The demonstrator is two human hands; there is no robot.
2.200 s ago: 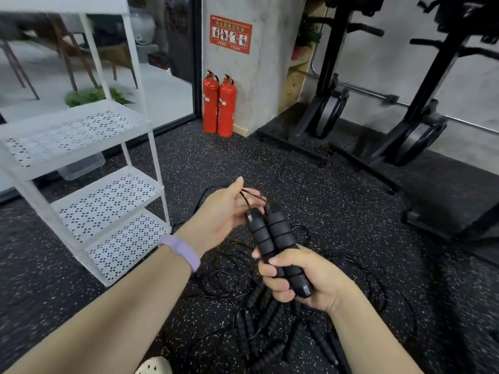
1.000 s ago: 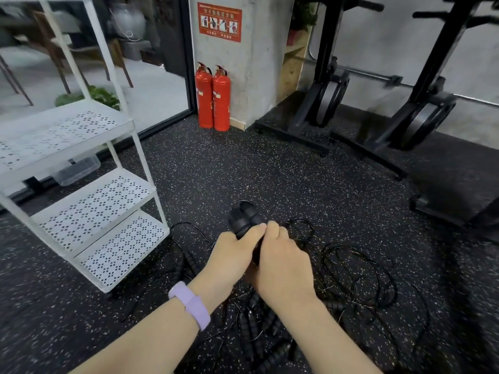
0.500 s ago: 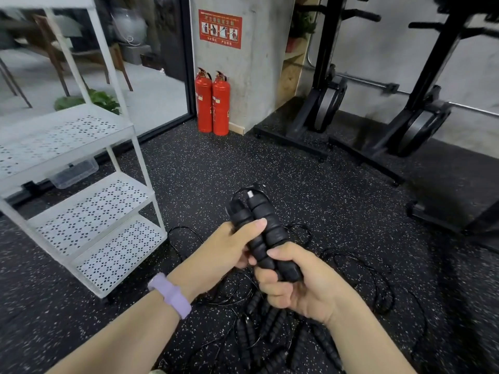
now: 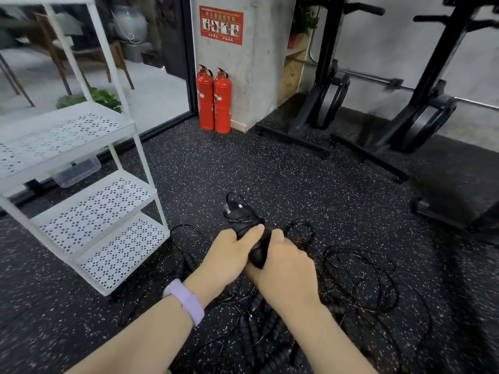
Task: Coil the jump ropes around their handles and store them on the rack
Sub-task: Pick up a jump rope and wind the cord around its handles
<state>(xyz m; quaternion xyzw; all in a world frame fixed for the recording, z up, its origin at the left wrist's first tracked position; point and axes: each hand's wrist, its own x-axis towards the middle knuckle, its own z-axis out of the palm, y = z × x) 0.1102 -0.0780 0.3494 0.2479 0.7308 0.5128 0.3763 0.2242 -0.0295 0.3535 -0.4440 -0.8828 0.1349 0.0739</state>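
Jump rope handles (image 4: 247,225), black and ribbed, sit paired side by side at the centre of the head view, pointing toward the upper left, with thin black cord wound over their upper part. Left hand (image 4: 229,252) curls round the pair from the left, thumb lying across the top. Right hand (image 4: 283,263) wraps the lower ends, fingers closed over them. Lilac wristband (image 4: 186,299) circles the left wrist. More jump ropes (image 4: 270,327) lie tangled on the speckled floor (image 4: 283,179) beneath and to the right of the hands. White rack (image 4: 89,206) with perforated shelves stands at left. Two red fire extinguishers (image 4: 214,99) stand against the pillar at upper centre.
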